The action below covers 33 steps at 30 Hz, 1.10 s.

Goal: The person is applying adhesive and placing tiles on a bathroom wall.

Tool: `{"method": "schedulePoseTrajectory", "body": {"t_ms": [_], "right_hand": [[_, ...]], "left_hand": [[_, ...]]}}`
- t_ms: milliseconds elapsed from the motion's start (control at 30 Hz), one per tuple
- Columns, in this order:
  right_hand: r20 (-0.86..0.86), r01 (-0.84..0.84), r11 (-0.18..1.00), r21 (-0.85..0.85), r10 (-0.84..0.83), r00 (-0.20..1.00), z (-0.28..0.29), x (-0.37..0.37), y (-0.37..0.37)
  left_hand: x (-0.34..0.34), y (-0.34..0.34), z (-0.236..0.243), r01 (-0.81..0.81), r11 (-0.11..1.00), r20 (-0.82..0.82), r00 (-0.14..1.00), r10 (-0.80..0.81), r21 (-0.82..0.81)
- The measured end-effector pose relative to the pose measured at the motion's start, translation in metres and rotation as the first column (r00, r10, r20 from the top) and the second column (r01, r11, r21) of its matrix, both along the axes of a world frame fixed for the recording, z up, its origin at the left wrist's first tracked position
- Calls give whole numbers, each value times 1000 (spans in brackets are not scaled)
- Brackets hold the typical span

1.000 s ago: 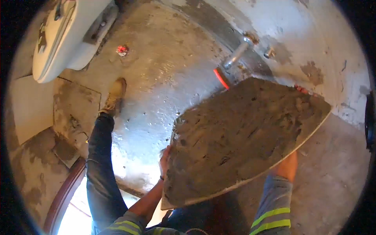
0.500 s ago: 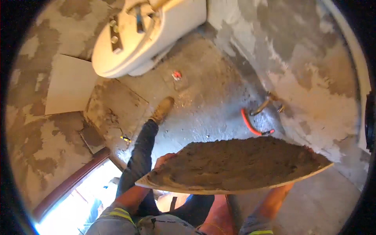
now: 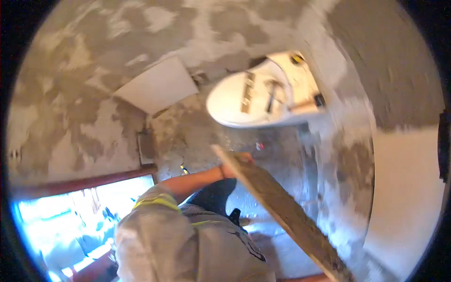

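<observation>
My left hand (image 3: 231,163) grips the upper end of a wide tile (image 3: 270,199), its wrist banded. The tile is coated with thick grey-brown mortar on one face and now stands nearly edge-on, slanting from the middle to the bottom right. My right hand (image 3: 319,277) holds the tile's lower end at the bottom edge, its fingers mostly hidden. Beyond the tile, a white toilet (image 3: 225,105) carries a metal bar (image 3: 248,91), a hammer-like tool (image 3: 272,94) and other tools on its top.
A white tile (image 3: 155,84) lies at the back left. A large pale tile (image 3: 406,188) is on the right wall. A bright doorway (image 3: 66,211) with a wooden frame is lower left. A small red object (image 3: 260,146) and a yellow-handled tool (image 3: 184,169) lie on the floor.
The mortar-covered tile has tipped from lying flat across both hands to nearly on edge, slanting steeply. My view has swung, bringing the toilet to the centre right and the right-wall tile into view.
</observation>
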State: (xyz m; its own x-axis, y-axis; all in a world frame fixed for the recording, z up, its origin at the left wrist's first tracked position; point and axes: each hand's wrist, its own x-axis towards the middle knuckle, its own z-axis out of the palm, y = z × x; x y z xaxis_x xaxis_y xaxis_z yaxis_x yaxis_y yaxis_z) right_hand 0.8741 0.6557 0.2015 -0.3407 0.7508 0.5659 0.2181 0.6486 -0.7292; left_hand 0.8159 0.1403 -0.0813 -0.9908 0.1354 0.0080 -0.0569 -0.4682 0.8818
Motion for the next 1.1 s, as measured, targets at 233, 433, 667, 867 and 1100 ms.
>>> {"method": "schedulePoseTrajectory", "body": {"t_ms": [233, 433, 667, 867, 1100], "right_hand": [[-70, 282, 798, 533, -290, 954, 87, -50, 8], [-486, 90, 985, -144, -150, 861, 206, -85, -147], [-815, -339, 937, -80, 134, 564, 215, -150, -186], [-857, -600, 800, -10, 302, 418, 238, -198, -212], [-909, -556, 831, -31, 208, 362, 290, -272, -258]], "left_hand": [[-100, -86, 215, -209, 583, -205, 976, 74, -785], [-130, -54, 221, -509, 786, -258, 860, 441, -352], [-201, -63, 299, -814, 524, -60, 527, 848, 251], [-245, -125, 416, -798, 529, -171, 501, 848, 289], [-349, -160, 531, -796, 577, -397, 478, 784, 182]]}}
